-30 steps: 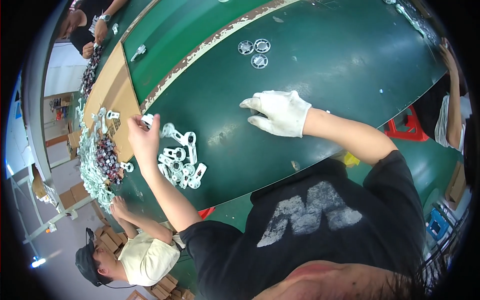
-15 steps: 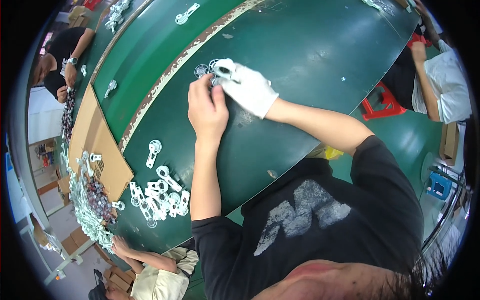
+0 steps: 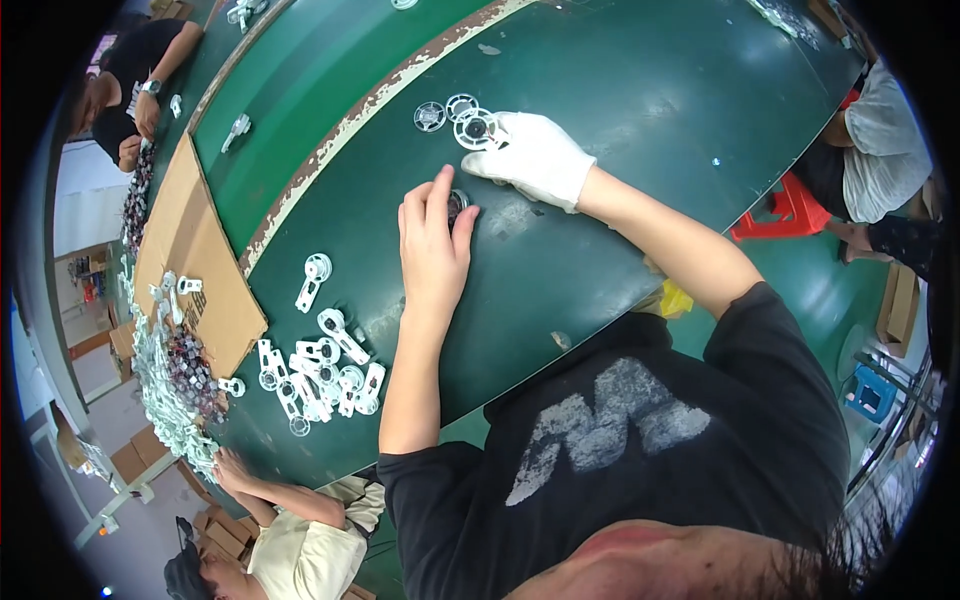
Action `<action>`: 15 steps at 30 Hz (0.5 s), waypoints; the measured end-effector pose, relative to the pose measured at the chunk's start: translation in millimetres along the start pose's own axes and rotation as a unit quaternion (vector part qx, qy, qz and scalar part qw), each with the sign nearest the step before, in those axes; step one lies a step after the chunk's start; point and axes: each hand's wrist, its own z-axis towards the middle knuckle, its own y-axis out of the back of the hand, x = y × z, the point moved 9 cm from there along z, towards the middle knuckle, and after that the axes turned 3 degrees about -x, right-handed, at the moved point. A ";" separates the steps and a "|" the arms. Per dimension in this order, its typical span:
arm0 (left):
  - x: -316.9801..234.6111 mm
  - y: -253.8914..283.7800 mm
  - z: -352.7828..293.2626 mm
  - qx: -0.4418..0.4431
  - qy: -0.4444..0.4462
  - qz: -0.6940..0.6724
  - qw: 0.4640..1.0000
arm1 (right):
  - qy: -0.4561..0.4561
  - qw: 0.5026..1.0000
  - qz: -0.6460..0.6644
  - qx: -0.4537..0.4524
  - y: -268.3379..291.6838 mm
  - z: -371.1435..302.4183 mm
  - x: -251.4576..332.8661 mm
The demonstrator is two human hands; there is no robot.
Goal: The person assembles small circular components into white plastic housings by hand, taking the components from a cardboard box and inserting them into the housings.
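Note:
My right hand [image 3: 540,162], in a white glove, grips a round spoked piece [image 3: 477,129], its wheel-like face showing; the rest of the piece is hidden by the glove. Just beyond it, two clear spoked rings, a left one [image 3: 430,117] and a right one [image 3: 462,104], lie on the dark green table [image 3: 590,80]. Nearer to me and to the left, my bare left hand [image 3: 430,245] curls around a small dark round part [image 3: 457,207], held between thumb and fingers and mostly covered by them.
White long-handled parts [image 3: 318,380] lie piled by my left forearm. A cardboard sheet [image 3: 195,260] borders a heap of pale and dark pieces [image 3: 170,390]. Past the chipped strip runs a green belt [image 3: 300,110]. Co-workers sit at left and lower left; another person is at right by a red stool [image 3: 790,210].
My hands were together over the rings and have separated. My left hand has drawn back toward me with the dark part. In my right hand, the piece has turned so its spoked face shows.

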 end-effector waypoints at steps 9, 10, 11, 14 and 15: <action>24.6 4.0 -2.4 -0.004 0.015 -0.108 0.994 | -0.108 0.992 0.034 0.058 -5.5 -6.7 -6.8; 29.7 2.3 -2.5 -0.005 0.038 -0.128 0.991 | -0.079 0.995 -0.012 0.052 -2.6 -5.2 -2.0; 30.6 1.7 -1.3 -0.002 0.040 -0.128 0.991 | -0.049 0.996 -0.058 0.047 0.4 -3.6 5.6; 23.5 -0.2 2.1 0.007 -0.016 -0.067 0.998 | -0.106 0.988 -0.068 0.084 4.8 -3.2 6.1; 23.8 -0.2 2.1 0.008 -0.014 -0.067 0.998 | -0.135 0.983 -0.075 0.104 2.0 -5.3 1.1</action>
